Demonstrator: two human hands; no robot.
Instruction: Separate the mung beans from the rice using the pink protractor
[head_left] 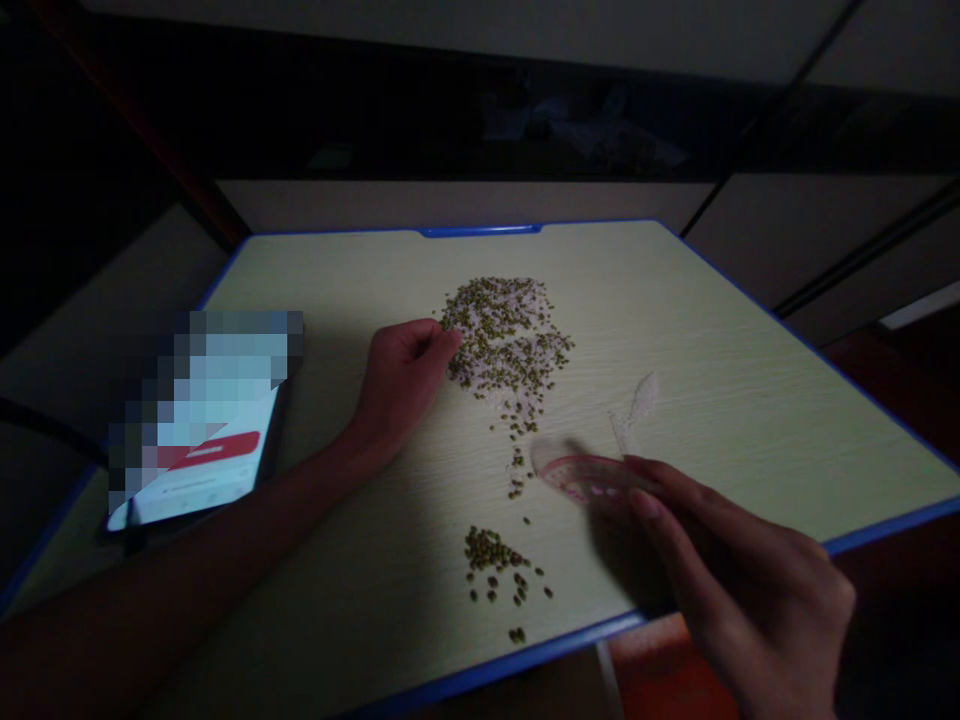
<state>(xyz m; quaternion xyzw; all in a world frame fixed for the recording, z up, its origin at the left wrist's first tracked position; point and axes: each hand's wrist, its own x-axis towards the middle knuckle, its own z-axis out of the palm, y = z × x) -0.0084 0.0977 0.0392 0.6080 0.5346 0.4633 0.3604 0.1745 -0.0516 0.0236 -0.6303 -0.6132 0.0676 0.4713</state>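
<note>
My left hand [401, 380] is closed at the left edge of a spread pile of small green beans [510, 335] mixed with fine pale grains. Its thumb and fingertips press together at the pile, and whatever they may pinch is hidden. My right hand [750, 570] grips a clear, thin, rounded piece with a pinkish-red edge [589, 478] between thumb and fingers. That piece is smeared by motion, so its exact kind does not show. A smaller heap of green beans [491, 550] lies nearer the front edge, with several beans scattered around it.
A thin streak of pale grains [637, 400] lies right of the pile. At the left stands a lit phone or tablet [217, 480], tilted on the table. The pale wood-look table [712, 330] has a blue rim. Dark panels rise behind it.
</note>
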